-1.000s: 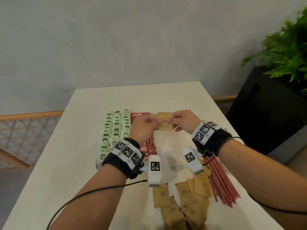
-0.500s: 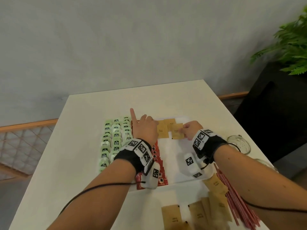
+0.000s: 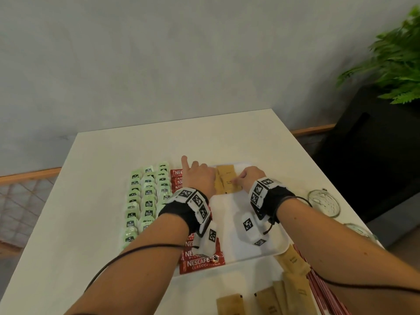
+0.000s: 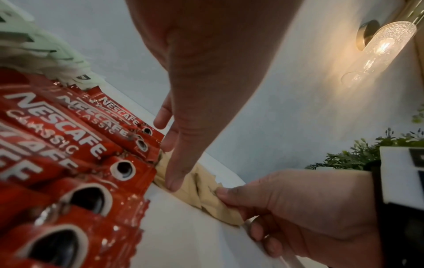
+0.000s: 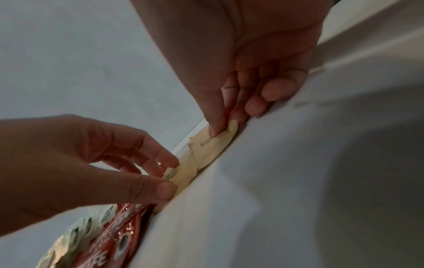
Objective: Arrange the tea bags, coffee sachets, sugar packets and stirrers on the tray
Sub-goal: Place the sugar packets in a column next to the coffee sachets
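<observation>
A white tray [image 3: 227, 212] holds columns of green tea bags [image 3: 145, 201] on the left and a column of red coffee sachets [image 3: 200, 262] beside them. At its far end lie brown sugar packets [image 3: 227, 183], overlapping each other. My left hand [image 3: 201, 178] pinches the left packet [image 5: 179, 174] between thumb and fingers, index finger pointing away. My right hand [image 3: 246, 178] pinches the right packet [image 5: 213, 145] at its edge. Both packets lie flat against the tray [image 4: 183, 235]. Red stirrers [image 3: 329, 301] lie off the tray at the near right.
Several loose sugar packets [image 3: 268, 303] lie on the table near me, one [image 3: 293, 262] against the tray's near right corner. Two glass jars [image 3: 323, 202] stand at the table's right edge. A dark planter with a fern [image 3: 391, 64] is at the far right.
One second ago both hands held a sugar packet up above the tray. They have come down and the packets now lie on the tray's far end under my fingers.
</observation>
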